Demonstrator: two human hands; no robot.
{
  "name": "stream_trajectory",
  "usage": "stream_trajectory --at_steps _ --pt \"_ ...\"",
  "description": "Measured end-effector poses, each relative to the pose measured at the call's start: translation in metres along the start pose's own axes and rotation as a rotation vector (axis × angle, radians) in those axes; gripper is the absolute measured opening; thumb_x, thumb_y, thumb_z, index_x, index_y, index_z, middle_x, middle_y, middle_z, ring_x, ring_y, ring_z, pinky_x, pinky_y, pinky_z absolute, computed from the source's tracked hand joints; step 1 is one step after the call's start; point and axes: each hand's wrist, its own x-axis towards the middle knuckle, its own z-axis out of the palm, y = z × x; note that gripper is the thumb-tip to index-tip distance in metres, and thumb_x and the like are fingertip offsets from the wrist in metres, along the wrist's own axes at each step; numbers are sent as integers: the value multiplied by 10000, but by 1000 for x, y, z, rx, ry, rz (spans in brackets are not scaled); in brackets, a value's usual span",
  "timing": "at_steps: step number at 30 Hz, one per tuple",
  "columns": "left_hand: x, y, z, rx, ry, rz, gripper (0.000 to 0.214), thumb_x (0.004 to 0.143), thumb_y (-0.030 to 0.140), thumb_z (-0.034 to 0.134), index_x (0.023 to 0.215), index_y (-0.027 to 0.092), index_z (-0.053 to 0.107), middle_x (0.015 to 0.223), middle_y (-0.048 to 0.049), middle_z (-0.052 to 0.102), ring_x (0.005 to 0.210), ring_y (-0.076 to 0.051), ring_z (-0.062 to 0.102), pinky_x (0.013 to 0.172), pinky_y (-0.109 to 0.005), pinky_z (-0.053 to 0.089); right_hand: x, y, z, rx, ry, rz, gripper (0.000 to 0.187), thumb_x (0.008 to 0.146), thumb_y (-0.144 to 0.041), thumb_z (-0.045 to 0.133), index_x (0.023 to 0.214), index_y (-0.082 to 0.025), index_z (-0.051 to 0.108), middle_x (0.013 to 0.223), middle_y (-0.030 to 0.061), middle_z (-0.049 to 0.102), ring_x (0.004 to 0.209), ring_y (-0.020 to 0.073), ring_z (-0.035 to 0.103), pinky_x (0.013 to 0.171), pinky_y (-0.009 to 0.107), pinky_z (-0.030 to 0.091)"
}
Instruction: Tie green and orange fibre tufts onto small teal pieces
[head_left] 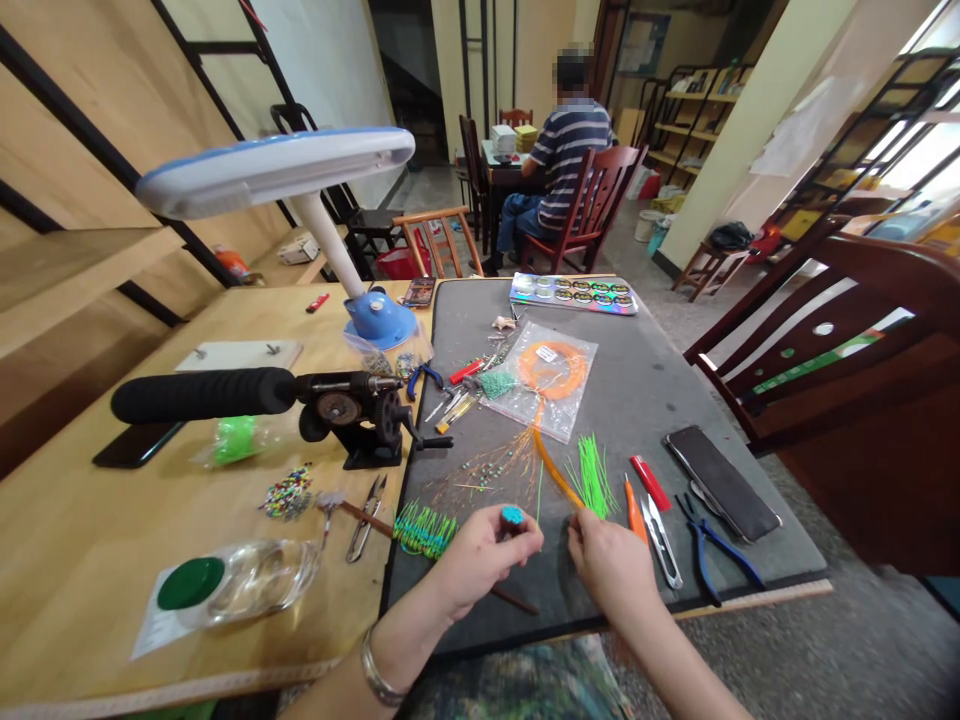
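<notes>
My left hand (480, 560) is closed around a small dark cup-shaped piece with turquoise beads (513, 514) showing at its top. A thin green strand (540, 490) stands up beside its fingertips. My right hand (615, 565) pinches the near end of a bundle of orange line (553, 468), which runs back to an orange coil (553, 370) lying on a clear plastic bag (574, 415). Left of my left hand, a row of green loops with blue beads (424, 530) hangs on a brown stick (517, 600). Cut green strands (595, 478) lie just beyond my right hand.
At right lie an orange-handled tool (635, 510), silver snips (661, 540), blue pliers (709, 550) and a dark phone case (721, 483). A hand-cranked winder (352, 415), blue-based lamp (380, 318) and green-lidded jar (255, 582) stand left. A person (570, 150) sits behind.
</notes>
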Motion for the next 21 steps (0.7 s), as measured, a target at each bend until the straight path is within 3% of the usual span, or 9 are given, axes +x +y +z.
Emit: stream_trajectory --at_steps 4,7,10,14,17,21 --pt "8 7 3 150 -62 179 159 761 302 659 739 145 644 741 -36 615 692 -139 524 654 -241 411 2 7 -3 115 68 -88 117 833 -203 531 760 -209 622 609 14 713 560 170 679 472 238 272" --pt "22 15 6 338 -74 337 84 756 217 642 811 169 683 957 -87 675 883 -204 578 818 -292 418 3 14 -9 178 172 -183 138 840 -219 502 771 -212 622 589 -4 699 533 148 658 479 233 271" --pt "37 23 9 505 -137 426 140 760 182 625 880 197 694 994 -79 681 916 -220 589 832 -298 415 5 21 -16 160 274 -239 195 854 -223 463 738 -202 619 556 0 677 491 137 629 476 242 257" --pt "51 25 14 643 -189 437 93 789 235 612 813 183 686 793 -47 664 743 -187 567 693 -262 401 10 31 -24 128 342 -308 223 874 -226 446 750 -192 629 548 6 656 499 132 613 500 241 279" --pt "57 23 16 552 -145 406 118 781 259 625 718 161 648 684 -21 608 665 -158 519 635 -247 377 13 43 -29 152 380 -296 234 891 -248 444 785 -195 645 584 13 668 531 139 622 527 236 313" --pt "59 25 17 211 -53 270 197 766 334 641 719 147 602 632 12 537 579 -118 476 571 -229 375 11 53 -30 423 486 -31 254 900 -332 448 886 -194 660 701 41 708 586 162 642 564 242 381"
